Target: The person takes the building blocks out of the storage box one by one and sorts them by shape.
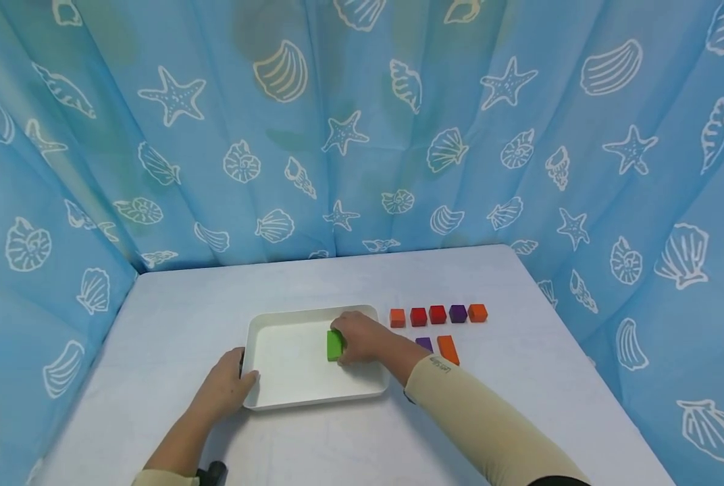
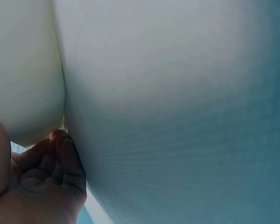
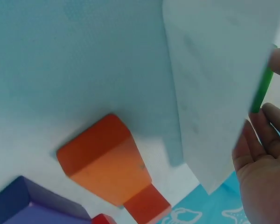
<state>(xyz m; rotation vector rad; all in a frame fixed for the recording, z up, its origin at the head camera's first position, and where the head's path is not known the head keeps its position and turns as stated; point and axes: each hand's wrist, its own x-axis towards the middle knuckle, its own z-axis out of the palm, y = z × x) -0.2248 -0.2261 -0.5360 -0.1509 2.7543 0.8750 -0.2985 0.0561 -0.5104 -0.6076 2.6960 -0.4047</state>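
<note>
My right hand (image 1: 360,337) reaches over the white tray (image 1: 289,368) and pinches a green block (image 1: 334,345) above the tray's inside. In the right wrist view the green block (image 3: 261,93) shows between thumb and fingers, partly behind the tray's side wall (image 3: 214,93). My left hand (image 1: 223,381) grips the tray's left end, thumb at the rim and fingers along the outer side. Curled fingertips of the left hand (image 2: 42,182) show right at the tray's edge (image 2: 28,70) in the left wrist view.
Right of the tray stands a row of cubes: light orange (image 1: 397,318), two red (image 1: 419,316), purple (image 1: 458,313) and orange (image 1: 477,312). Nearer lie a purple block (image 1: 424,343), partly hidden by my right arm, and a long orange block (image 1: 448,349). A blue shell-patterned curtain (image 1: 338,175) surrounds the white table (image 1: 313,445).
</note>
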